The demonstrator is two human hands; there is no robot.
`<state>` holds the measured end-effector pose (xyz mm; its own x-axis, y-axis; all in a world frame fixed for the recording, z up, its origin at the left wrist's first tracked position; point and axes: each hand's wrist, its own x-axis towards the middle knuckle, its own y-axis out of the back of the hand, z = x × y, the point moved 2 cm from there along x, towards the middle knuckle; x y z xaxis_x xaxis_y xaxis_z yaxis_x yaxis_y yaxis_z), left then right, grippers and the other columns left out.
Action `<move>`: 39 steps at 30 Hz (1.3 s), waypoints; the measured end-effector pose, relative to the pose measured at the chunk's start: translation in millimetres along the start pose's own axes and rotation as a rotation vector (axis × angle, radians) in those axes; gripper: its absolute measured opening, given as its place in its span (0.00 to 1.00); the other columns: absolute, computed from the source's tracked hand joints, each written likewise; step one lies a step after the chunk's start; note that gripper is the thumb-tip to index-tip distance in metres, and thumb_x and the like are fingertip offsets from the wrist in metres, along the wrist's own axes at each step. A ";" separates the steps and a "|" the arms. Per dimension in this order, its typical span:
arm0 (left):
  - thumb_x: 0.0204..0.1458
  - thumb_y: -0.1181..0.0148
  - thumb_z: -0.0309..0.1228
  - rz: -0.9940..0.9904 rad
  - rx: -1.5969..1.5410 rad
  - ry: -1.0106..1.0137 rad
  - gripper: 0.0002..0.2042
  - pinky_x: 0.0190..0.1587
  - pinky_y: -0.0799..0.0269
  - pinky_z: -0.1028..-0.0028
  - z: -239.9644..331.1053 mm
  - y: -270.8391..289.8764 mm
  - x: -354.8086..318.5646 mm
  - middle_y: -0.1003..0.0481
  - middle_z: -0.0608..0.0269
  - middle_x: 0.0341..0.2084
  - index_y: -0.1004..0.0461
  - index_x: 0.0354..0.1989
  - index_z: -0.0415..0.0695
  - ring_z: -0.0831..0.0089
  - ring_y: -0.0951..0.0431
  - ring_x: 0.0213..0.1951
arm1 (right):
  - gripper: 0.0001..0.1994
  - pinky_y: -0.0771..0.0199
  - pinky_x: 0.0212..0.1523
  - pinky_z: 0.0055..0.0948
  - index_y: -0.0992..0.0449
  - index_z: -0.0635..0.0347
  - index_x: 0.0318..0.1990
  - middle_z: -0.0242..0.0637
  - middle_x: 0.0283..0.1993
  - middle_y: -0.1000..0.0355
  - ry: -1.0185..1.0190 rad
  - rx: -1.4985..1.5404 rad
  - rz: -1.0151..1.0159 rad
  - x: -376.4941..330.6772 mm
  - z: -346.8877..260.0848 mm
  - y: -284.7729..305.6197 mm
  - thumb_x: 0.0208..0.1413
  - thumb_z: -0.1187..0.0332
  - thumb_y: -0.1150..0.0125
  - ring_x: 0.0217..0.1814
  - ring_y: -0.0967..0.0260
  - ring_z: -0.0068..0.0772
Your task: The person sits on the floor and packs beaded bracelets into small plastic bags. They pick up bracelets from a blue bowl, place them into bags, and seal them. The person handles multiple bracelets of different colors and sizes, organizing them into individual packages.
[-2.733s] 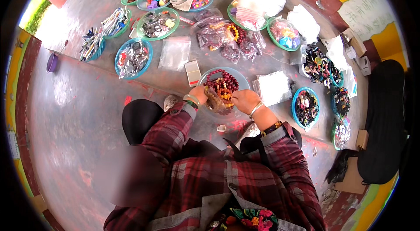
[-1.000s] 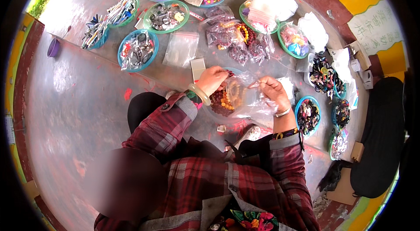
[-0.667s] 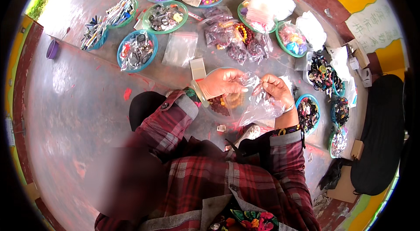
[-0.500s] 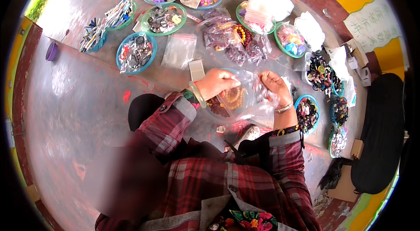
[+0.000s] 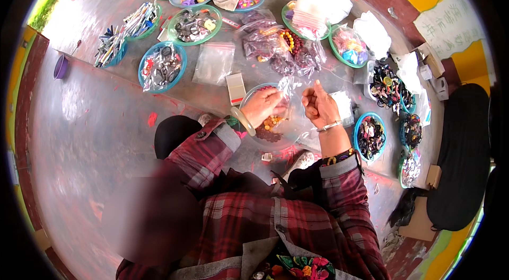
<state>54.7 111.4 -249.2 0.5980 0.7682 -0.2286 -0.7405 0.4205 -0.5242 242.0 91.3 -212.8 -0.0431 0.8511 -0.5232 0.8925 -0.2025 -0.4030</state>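
My left hand [image 5: 262, 107], with a pale bangle at its wrist, is closed in a pinch on a clear plastic bag [image 5: 296, 116]. The bag hangs over a shallow basin [image 5: 248, 137] on the floor in front of me. Dark red beads [image 5: 266, 134] and some amber-yellow beads [image 5: 273, 121] lie in that basin, partly seen through the plastic. Just right of the bag, my right hand [image 5: 321, 108] is raised with its thumb up and apart from the loosely bent fingers. Nothing shows in its grip.
Bagged bead strands [image 5: 275, 47] lie ahead. A stack of clear bags [image 5: 214, 63] and a small white box [image 5: 236, 89] sit to the left. Around them stand basins of small goods, such as a blue basin [image 5: 163, 89] and another basin [image 5: 371, 158]. A long black case [image 5: 458, 158] is at right.
My right hand has shifted left and its thumb now points up, apart from the fingers. My left hand has moved slightly left, and the bag hangs differently, uncovering more of the basin.
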 end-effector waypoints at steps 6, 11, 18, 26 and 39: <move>0.58 0.59 0.29 0.257 -0.158 0.002 0.11 0.50 0.32 0.67 -5.6 3.4 2.9 0.33 0.61 0.42 0.35 0.44 0.38 0.71 0.30 0.45 | 0.18 0.56 0.10 0.17 0.32 0.61 0.27 0.36 0.19 0.35 0.110 0.169 0.191 26.3 14.9 6.0 0.58 0.54 0.53 0.10 0.51 0.20; 0.57 0.57 0.30 0.295 -0.105 -0.205 0.10 0.51 0.32 0.65 15.0 21.2 2.7 0.33 0.58 0.41 0.34 0.40 0.36 0.69 0.30 0.45 | 0.15 0.46 0.15 0.18 0.30 0.62 0.32 0.37 0.22 0.32 0.138 -0.092 0.132 23.2 10.5 11.8 0.56 0.58 0.50 0.15 0.42 0.21; 0.56 0.51 0.32 0.322 -0.190 -0.142 0.11 0.49 0.31 0.67 23.7 23.0 -3.2 0.31 0.59 0.38 0.33 0.40 0.37 0.69 0.29 0.42 | 0.27 0.35 0.50 0.33 0.31 0.58 0.50 0.46 0.42 0.30 0.430 -1.607 -0.443 -17.1 37.9 0.2 0.40 0.58 0.34 0.48 0.34 0.45; 0.54 0.49 0.30 0.285 -0.287 -0.170 0.10 0.46 0.28 0.69 24.5 21.5 4.1 0.29 0.56 0.34 0.33 0.38 0.34 0.66 0.26 0.39 | 0.07 0.30 0.38 0.42 0.26 0.58 0.30 0.42 0.32 0.27 0.215 -1.954 -0.448 -22.5 74.9 1.5 0.44 0.68 0.49 0.37 0.30 0.47; 0.52 0.50 0.51 0.013 -0.384 -0.039 0.28 0.53 0.39 0.72 26.1 -0.8 2.5 0.33 0.60 0.47 0.39 0.52 0.40 0.69 0.32 0.49 | 0.13 0.32 0.21 0.19 0.26 0.64 0.31 0.30 0.21 0.31 0.299 -0.389 -0.046 -14.8 2.2 1.1 0.55 0.61 0.46 0.21 0.34 0.20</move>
<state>48.8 125.5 -227.9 0.5720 0.7930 -0.2097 -0.5747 0.2050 -0.7923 242.7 77.4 -207.1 -0.0063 0.9682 -0.2502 0.9966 -0.0143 -0.0806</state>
